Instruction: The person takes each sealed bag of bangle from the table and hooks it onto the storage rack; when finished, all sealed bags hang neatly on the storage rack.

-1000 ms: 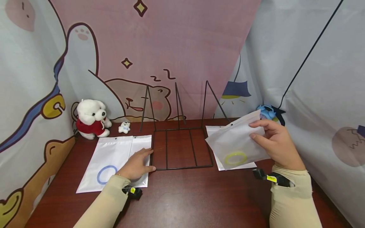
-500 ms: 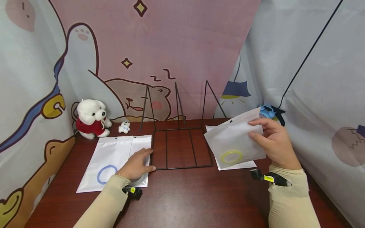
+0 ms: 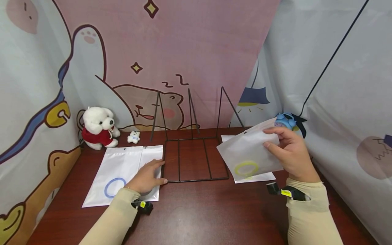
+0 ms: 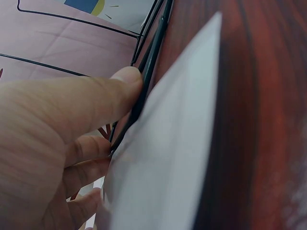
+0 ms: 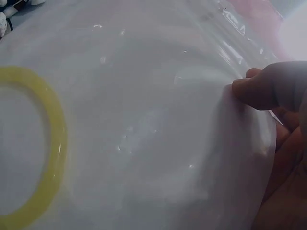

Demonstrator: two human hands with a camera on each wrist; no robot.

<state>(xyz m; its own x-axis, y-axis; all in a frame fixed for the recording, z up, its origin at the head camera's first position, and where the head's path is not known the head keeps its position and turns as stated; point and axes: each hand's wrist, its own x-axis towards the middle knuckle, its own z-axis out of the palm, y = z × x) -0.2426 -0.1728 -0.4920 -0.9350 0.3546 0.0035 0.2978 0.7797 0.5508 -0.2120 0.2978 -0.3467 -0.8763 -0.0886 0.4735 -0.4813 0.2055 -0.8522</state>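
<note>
My right hand (image 3: 295, 154) pinches the right edge of a frosted white zip bag (image 3: 232, 149) between thumb and fingers. A yellow ring (image 5: 57, 139) shows on the bag, which is tilted over another white bag (image 3: 269, 177) on the table. To the left, my left hand (image 3: 145, 177) lies over white bags with its fingers extended. Its thumb (image 4: 127, 81) and fingertips touch the left side of a black wire rack (image 3: 196, 180) with upright dividers. One bag (image 3: 122, 163) under that arm bears a blue ring (image 3: 114, 188).
A white plush dog (image 3: 98, 126) in red and a small white figurine (image 3: 133, 136) stand at the back left. Behind the right hand is a blue alarm clock (image 3: 284, 120). Printed cloth (image 3: 199, 44) hangs close behind the wooden table (image 3: 196, 214).
My right hand has moved slightly to the left with the frosted bag, and more of the blue clock shows. My left hand and the rack stay where they were.
</note>
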